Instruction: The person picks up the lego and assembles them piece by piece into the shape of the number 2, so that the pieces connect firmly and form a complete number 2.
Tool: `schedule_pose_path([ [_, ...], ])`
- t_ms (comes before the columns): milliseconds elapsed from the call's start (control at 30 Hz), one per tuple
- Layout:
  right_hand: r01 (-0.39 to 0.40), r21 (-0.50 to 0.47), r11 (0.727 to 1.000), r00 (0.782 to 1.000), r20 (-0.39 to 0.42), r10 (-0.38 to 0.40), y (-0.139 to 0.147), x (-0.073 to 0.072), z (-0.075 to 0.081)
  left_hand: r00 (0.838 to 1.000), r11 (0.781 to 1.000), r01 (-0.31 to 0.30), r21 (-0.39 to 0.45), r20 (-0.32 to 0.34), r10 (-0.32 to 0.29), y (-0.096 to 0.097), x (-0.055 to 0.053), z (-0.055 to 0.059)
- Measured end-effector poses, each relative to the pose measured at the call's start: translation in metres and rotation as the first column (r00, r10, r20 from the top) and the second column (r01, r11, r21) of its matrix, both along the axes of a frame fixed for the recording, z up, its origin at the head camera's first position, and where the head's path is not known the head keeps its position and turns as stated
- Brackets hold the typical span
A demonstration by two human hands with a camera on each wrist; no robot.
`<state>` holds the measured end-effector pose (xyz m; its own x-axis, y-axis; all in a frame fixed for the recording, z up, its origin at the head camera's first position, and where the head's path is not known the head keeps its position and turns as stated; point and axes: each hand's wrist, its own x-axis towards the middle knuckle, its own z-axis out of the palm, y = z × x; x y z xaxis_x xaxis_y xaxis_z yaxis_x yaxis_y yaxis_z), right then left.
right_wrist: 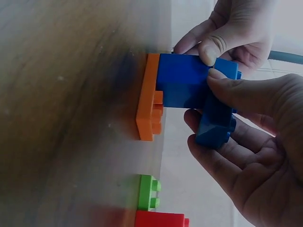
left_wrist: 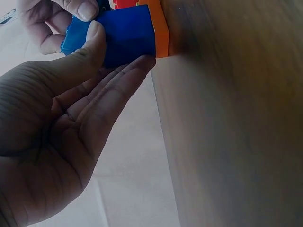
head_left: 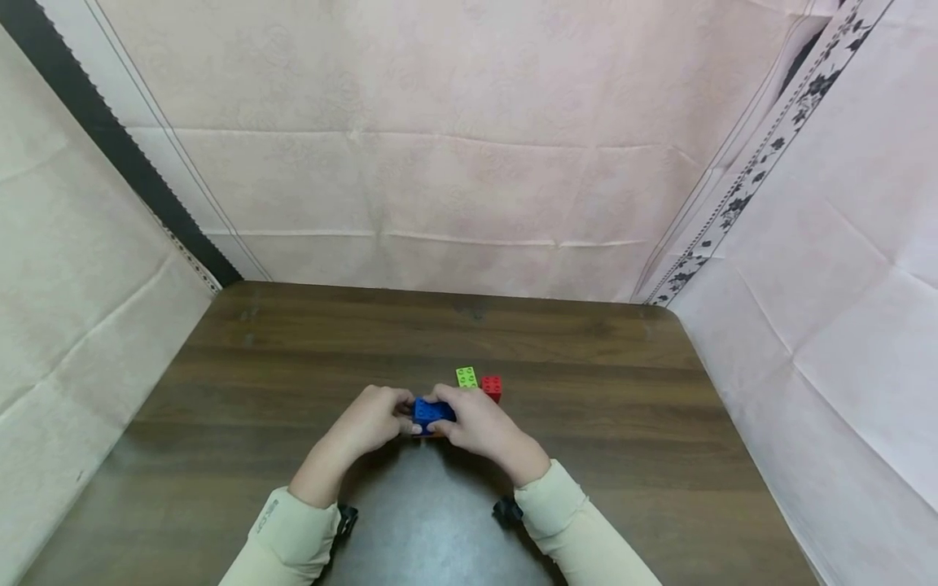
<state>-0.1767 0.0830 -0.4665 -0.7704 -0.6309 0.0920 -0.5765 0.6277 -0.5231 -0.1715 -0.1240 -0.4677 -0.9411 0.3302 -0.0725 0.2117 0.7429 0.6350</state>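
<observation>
An orange flat toy brick [right_wrist: 146,104] lies on the wooden table, studs up. On one end of it stands a blue brick [right_wrist: 182,80], and a second blue brick [right_wrist: 217,123] sits across its top, jutting out over the orange studs. My right hand [head_left: 476,419] pinches the upper blue brick between thumb and fingers. From the other side my left hand [head_left: 377,415] holds the blue stack, its thumb on the face and its fingers beneath or behind. In the left wrist view the blue brick [left_wrist: 130,35] covers part of the orange one [left_wrist: 162,33].
Just beyond my right hand are a lime green brick [head_left: 466,377] and a red brick [head_left: 492,387], side by side on the table [head_left: 352,334]. Pale cloth hangings [head_left: 440,187] rise behind the table's far edge and along both sides.
</observation>
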Motion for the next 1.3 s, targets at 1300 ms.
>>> schedule_pose_path([
  [1300, -0.027, 0.022, 0.999, 0.999, 0.04, 0.027, -0.0005, -0.0065, 0.0044, 1.0, 1.0, 0.003, -0.013, -0.013, -0.003, 0.0007, 0.0023, -0.0014],
])
